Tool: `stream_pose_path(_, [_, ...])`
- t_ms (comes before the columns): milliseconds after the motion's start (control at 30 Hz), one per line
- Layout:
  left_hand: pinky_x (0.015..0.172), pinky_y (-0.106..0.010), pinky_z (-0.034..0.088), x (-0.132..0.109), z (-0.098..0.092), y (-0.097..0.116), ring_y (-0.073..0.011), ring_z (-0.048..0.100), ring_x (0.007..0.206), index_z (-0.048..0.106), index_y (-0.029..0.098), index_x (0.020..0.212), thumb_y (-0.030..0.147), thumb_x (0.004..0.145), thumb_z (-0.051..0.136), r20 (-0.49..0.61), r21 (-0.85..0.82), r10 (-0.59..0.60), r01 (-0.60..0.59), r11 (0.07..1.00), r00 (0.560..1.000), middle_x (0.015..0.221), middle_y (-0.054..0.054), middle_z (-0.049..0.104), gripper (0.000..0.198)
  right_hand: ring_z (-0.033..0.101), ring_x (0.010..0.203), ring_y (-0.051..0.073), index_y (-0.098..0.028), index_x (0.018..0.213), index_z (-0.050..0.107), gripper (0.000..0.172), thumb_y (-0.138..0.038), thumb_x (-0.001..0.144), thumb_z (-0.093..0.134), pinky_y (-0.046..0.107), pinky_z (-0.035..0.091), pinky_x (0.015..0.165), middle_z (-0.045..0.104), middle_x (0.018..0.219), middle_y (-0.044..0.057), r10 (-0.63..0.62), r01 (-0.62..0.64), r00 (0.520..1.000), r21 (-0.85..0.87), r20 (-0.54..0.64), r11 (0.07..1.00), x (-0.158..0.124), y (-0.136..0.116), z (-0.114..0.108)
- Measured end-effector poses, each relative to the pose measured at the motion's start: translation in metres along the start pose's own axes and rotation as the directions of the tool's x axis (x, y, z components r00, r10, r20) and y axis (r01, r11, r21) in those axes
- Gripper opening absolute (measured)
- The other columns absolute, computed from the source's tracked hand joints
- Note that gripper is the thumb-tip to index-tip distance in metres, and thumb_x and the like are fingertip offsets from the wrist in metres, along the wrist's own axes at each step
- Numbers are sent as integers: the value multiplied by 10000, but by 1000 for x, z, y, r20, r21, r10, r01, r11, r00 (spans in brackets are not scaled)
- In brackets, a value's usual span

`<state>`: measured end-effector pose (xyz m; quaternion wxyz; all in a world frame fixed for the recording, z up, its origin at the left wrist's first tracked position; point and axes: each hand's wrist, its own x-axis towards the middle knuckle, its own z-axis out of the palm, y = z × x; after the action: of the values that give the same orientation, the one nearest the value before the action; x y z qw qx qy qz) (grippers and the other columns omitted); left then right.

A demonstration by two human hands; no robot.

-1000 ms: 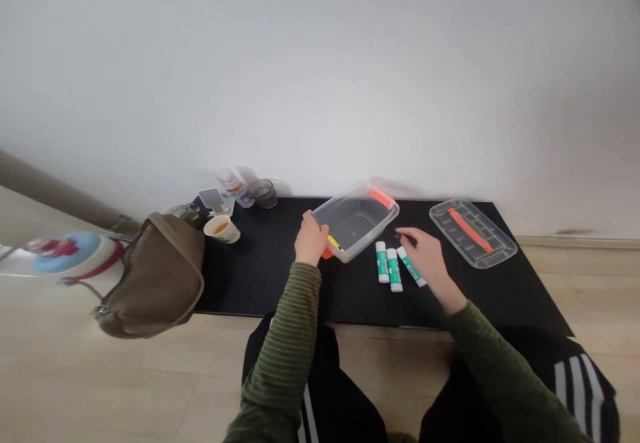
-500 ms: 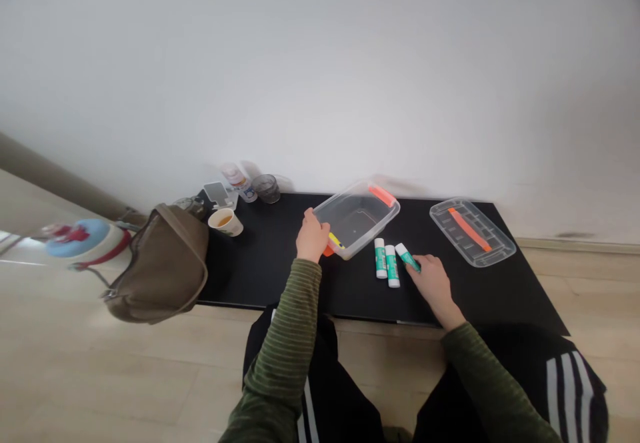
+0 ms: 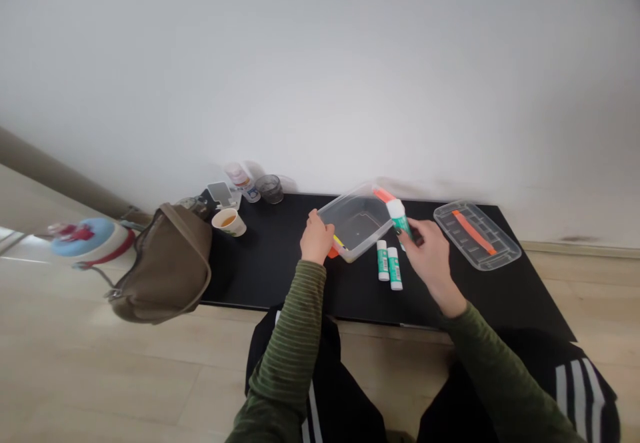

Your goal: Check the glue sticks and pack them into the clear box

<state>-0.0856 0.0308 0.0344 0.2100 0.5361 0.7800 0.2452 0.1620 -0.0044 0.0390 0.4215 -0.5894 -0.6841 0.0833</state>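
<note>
Left hand (image 3: 317,238) clasps box (image 3: 359,221) edge — right hand (image 3: 429,256) grasps glue stick (image 3: 399,216) — tabletop (image 3: 273,256) room leftward

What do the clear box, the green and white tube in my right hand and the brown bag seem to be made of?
The box seems smooth plastic, being see-through yet firm in shape. The tube looks like hard, smooth plastic, judging by its straight, even outline. The bag has a dull finish and slouching shape, suggesting fabric, though soft leather is possible.
</note>
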Motion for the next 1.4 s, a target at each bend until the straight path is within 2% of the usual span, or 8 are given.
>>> stream_pose_path(100, [989,-373,445,-1,0,-1,-287,560,1233,286,97,1422,217,874,457,5,-4,7,-7,1000,1000,1378,-215,514,586,606,834,183,-188,1056,693,298,-390,896,543,285,462,770,689,956,63,-81,75,988,47,129,996,33,-35,17])
stream_pose_path(233, [982,-379,450,-2,0,0,-291,555,1241,292,102,1418,217,874,453,5,10,25,-25,1000,1000,1365,-215,523,579,610,947,212,-175,995,702,275,-359,909,517,290,446,818,711,954,78,-77,144,914,-140,398,980,57,-59,54])
stream_pose_path(433, [946,-403,467,-6,-5,6,-316,583,1198,295,106,1420,228,883,438,24,56,-1,0,998,1000,1364,-226,519,569,645,1021,277,-130,1016,717,313,-365,855,586,318,491,797,700,1090,179,171,221,692,-432,701,875,62,-70,100])
stream_pose_path(533, [943,-390,466,-6,-5,7,-310,577,1205,291,123,1426,236,883,445,25,55,-10,9,998,1000,1373,-213,517,575,682,963,286,-119,1023,730,326,-316,768,682,323,513,774,704,1085,200,250,221,606,-462,755,859,66,-70,116])
stream_pose_path(967, [929,-398,467,-4,-4,5,-316,597,1172,294,111,1410,239,887,442,33,81,-4,1,997,999,1352,-229,527,558,697,991,312,-170,1042,747,448,-149,596,786,347,542,790,727,1086,162,301,273,431,-441,851,855,73,-65,130])
stream_pose_path(1200, [927,-405,472,-3,-3,4,-320,605,1162,298,114,1403,244,890,437,34,91,-4,1,996,999,1348,-232,528,548,682,1012,293,-160,1059,728,317,-172,745,684,347,519,808,714,1097,171,210,269,535,-401,818,875,70,-70,119])
stream_pose_path(1300, [940,-402,467,-2,-2,3,-316,590,1188,301,120,1397,241,888,442,32,84,5,-7,996,999,1357,-229,523,542,631,1103,230,-227,1163,672,312,-242,917,481,319,490,861,682,1196,104,48,236,708,-300,704,924,63,-71,100])
stream_pose_path(1400, [951,-396,460,-1,-1,2,-308,582,1203,303,121,1394,231,888,443,24,71,11,-12,997,1000,1349,-225,531,536,627,1054,172,-235,1146,665,325,-248,947,409,270,471,878,695,1152,52,-125,156,907,-46,402,987,45,-58,73])
